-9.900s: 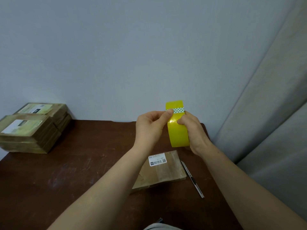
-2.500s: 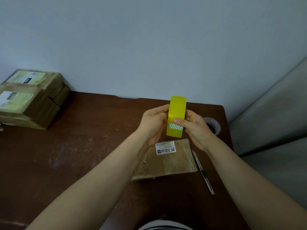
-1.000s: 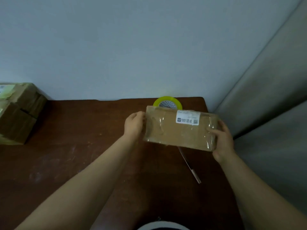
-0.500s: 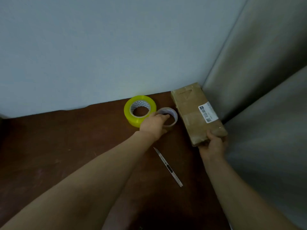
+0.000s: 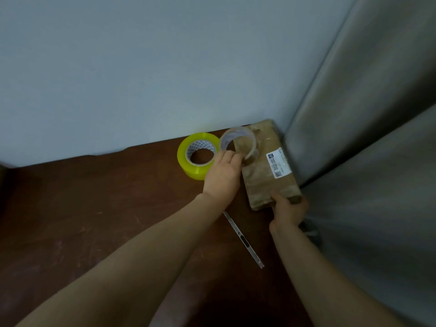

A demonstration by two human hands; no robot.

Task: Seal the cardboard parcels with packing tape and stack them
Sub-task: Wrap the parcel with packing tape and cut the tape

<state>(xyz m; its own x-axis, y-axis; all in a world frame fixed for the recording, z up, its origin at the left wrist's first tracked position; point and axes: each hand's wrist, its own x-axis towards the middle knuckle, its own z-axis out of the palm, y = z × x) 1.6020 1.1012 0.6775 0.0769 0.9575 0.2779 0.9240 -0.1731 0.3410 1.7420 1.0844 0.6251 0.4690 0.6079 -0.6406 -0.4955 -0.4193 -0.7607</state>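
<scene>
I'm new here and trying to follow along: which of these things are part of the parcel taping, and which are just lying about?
In the job: parcel, gripped by the right hand; clear tape roll, gripped by the left hand; yellow tape roll, on the table.
Just lying about: thin cutter, untouched on the table, possibly for tape; grey curtain.

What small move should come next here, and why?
Probably the right hand releases the parcel and reaches to the clear tape roll to find its free end: the left hand holds that roll over the parcel, and no strip is pulled out yet.
</scene>
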